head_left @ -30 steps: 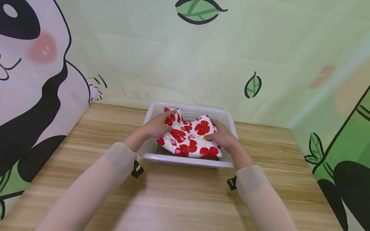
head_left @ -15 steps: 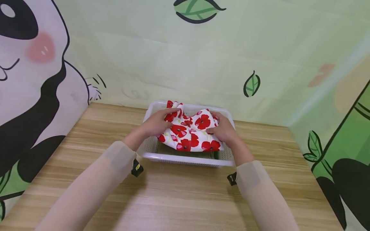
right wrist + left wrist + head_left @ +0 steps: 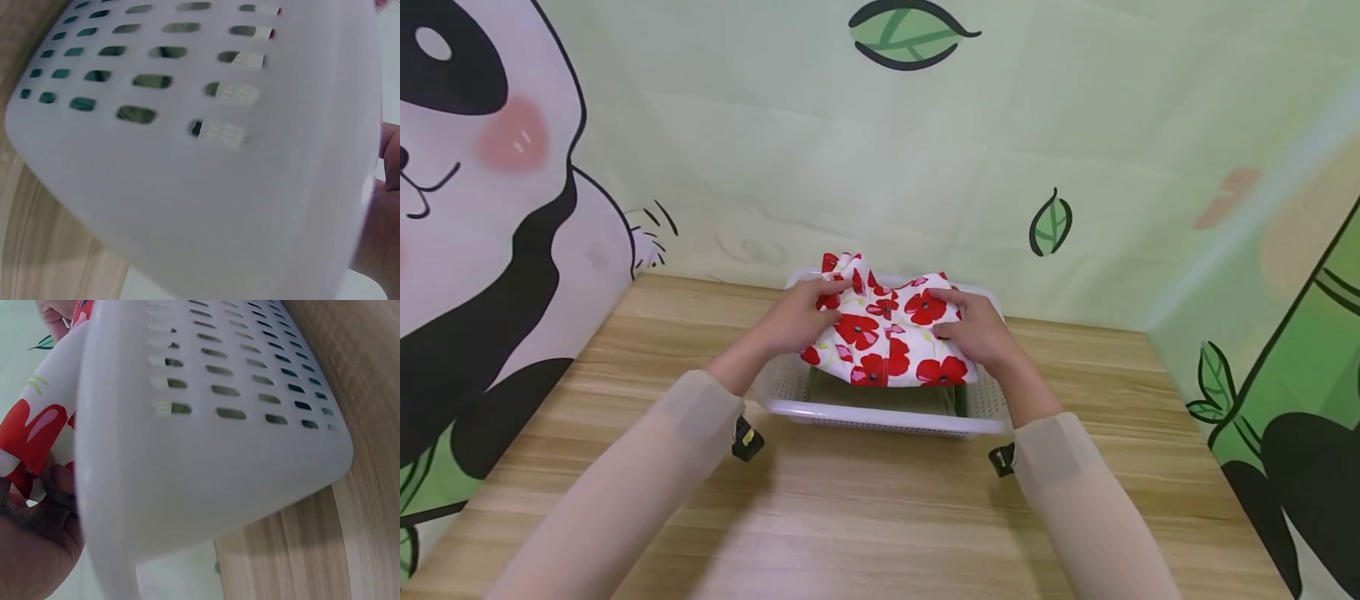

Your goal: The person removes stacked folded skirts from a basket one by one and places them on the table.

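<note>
A folded white garment with red flowers is held over a white perforated basket in the head view, its back edge above the far rim. My left hand grips the garment's left side, with the thumb on top. On the right side my right hand holds it, thumb also on the upper face. Between thumb and fingers of the left hand the fabric is bunched in the left wrist view. The basket wall hides most of the right hand in the right wrist view.
Under the garment, a grey-green folded cloth lies in the basket. The basket stands on a wooden table, near the printed wall at the back. Small black devices sit at both wrists.
Both hands have raised the flowered garment up and away from me, off the basket's contents. More of the grey-green cloth beneath now shows. The basket stays in place.
</note>
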